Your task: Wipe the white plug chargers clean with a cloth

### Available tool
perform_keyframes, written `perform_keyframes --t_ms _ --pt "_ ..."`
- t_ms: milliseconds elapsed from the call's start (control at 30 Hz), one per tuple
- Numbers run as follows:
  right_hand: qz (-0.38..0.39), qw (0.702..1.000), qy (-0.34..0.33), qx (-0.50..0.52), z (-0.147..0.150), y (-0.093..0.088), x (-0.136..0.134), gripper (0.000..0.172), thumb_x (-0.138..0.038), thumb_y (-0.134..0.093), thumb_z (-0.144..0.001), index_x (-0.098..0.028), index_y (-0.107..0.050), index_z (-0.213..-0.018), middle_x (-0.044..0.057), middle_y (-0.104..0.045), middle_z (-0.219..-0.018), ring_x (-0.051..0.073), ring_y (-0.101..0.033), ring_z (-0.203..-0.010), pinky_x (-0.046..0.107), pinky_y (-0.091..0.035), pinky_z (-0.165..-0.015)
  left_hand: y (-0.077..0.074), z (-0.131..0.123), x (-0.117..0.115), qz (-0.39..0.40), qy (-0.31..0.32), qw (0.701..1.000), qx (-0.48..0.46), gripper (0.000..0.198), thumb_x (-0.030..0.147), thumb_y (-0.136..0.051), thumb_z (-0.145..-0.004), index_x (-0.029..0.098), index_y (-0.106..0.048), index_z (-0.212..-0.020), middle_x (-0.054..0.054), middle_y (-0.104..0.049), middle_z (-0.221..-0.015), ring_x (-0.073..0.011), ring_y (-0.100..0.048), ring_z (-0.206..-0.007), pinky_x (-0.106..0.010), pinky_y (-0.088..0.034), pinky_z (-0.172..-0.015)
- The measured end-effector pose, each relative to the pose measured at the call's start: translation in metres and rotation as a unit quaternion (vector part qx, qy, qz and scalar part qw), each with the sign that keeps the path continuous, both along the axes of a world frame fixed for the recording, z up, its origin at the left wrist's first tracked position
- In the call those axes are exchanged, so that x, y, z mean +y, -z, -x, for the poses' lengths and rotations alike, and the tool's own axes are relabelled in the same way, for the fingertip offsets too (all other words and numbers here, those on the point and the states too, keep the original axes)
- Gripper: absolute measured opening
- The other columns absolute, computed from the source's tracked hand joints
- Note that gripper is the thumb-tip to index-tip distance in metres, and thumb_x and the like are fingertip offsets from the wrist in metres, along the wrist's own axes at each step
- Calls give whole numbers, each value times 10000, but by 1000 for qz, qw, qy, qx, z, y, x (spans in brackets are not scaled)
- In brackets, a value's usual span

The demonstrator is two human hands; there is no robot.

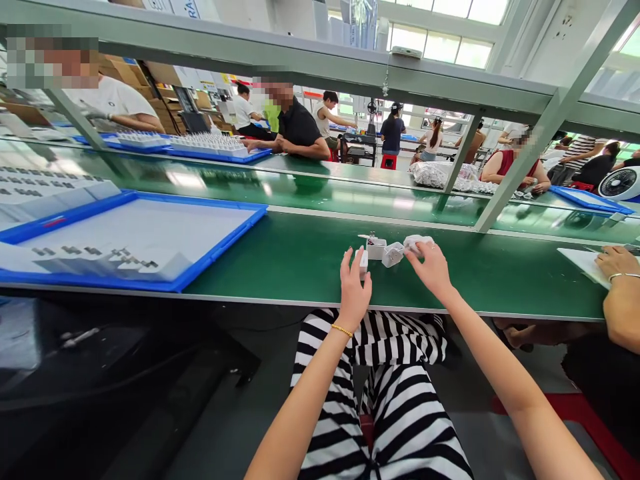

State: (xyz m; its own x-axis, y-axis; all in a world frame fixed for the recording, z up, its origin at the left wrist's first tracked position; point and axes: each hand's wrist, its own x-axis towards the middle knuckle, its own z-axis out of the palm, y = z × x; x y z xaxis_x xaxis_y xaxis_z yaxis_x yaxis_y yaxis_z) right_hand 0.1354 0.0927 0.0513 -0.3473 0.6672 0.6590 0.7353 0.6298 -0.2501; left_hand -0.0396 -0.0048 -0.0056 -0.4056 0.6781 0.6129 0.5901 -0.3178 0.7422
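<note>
While both hands work low over the bench, the blue tray (100,279) sits far to the left, a white sheet lining it and rows of small dark-and-white pieces (95,257) lying near its front edge; whether those rows are finished or waiting cannot be told. More rows lie on a white stack at the tray's far left. On the green bench (280,267), the left hand (354,288) stands with fingers raised in a narrow hold around a small white part (363,261), which it mostly hides, so the firmness of that grip is unclear. Just beside it stands a white box (376,249) with tiny parts on top, then a crumpled white packet (393,254) lying loose and untouched. The right hand (431,268) grips a second white packet (418,244) narrowly between its fingertips, lifted slightly toward the box. Further right, a co-worker's hand (613,261) rests on a white sheet (580,263), well apart from these pieces.
</note>
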Motion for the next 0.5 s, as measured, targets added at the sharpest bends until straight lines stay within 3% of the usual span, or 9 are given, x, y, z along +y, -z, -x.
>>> perform_keyframes --t_ms 133,233,367,500 --pt "-65 989 53 -123 6 10 -9 493 -612 -430 -937 -181 -667 -901 123 -678 -855 238 -548 -811 288 -281 -570 3 -4 -3 -53 -50 997 -6 315 235 -544 -891 207 -523 -1204 -144 -503 -1224 -280 -471 -1236 -493 -383 -1082" --pt "-53 983 78 -155 16 10 -12 561 -667 -421 -916 -176 -689 -877 115 -686 -826 227 -573 -805 288 -233 -552 5 -6 -4 -87 -63 994 24 177 232 -554 -881 195 -553 -1054 -113 -566 -1060 -253 -539 -1065 -450 -469 -962" --pt "-25 979 102 -177 30 4 -11 569 -653 -392 -934 -175 -689 -847 107 -697 -858 213 -592 -831 287 -216 -557 5 -4 -4 -54 30 997 46 116 187 -509 -895 197 -573 -991 -46 -619 -891 -164 -604 -800 -314 -531 -760" --pt "-22 978 101 -179 35 4 -8 488 -520 -362 -993 -184 -687 -857 98 -713 -890 205 -601 -867 284 -223 -569 1 0 -1 48 121 991 30 132 174 -515 -885 194 -607 -978 -31 -666 -864 -143 -643 -743 -290 -546 -737"
